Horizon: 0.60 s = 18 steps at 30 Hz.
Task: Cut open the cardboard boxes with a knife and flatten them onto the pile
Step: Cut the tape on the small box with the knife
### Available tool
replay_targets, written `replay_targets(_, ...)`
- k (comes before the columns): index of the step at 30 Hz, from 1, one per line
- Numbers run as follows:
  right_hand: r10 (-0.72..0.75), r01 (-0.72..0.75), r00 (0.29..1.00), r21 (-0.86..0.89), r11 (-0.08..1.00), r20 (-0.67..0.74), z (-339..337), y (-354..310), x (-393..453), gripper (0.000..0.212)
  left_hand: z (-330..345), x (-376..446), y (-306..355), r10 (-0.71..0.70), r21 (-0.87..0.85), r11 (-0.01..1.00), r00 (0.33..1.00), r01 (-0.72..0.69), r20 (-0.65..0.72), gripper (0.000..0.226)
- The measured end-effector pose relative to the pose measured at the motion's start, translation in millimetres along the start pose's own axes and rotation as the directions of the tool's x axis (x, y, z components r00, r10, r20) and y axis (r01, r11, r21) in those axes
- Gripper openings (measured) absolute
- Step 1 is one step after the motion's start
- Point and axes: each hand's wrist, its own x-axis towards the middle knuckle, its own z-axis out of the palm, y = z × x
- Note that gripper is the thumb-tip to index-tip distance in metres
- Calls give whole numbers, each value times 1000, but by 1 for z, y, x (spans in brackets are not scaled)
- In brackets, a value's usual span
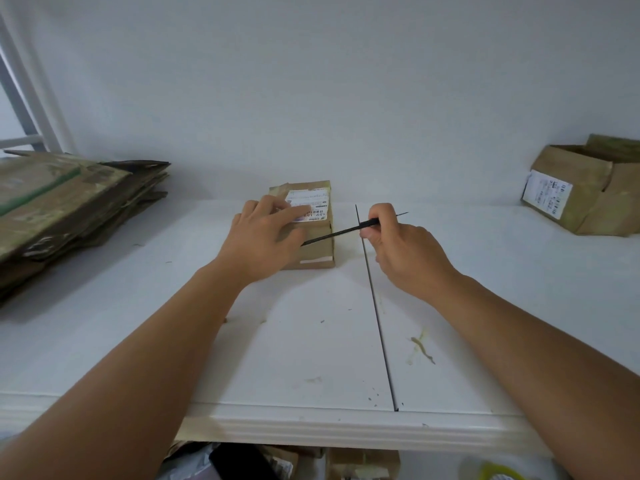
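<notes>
We see a small cardboard box lying flat near the middle of the white table, close to the wall, with a white shipping label on its top face. Our left hand rests flat on the box, fingers spread and covering part of the label, so only a few printed digits can be read. Our right hand is closed around a thin dark knife; its tip reaches the box top just beside the left hand, but we cannot tell whether it has pierced the cardboard. The handle is mostly hidden inside the fist.

At the far left sits a pile of flattened cardboard, blurred and cut off by the frame edge. At the far right stands an open box with its own label, also partly cut off. A dark seam runs across the tabletop. Below the table edge, more cardboard and wrappings show only in part.
</notes>
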Motion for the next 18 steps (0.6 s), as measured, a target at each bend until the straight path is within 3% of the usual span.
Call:
replay_targets(8,67,-64,998,173,983,-12,3,0,2,11,1,1,1,-15,-71,997,1000,16,11,58)
replay_targets(15,71,-71,997,71,995,-2,7,-4,3,19,5,1,8,-61,-71,996,997,58,-48,63)
replay_targets(18,-3,-3,996,-58,998,-89,7,-8,2,34,6,0,11,-57,-33,998,997,56,-55,65)
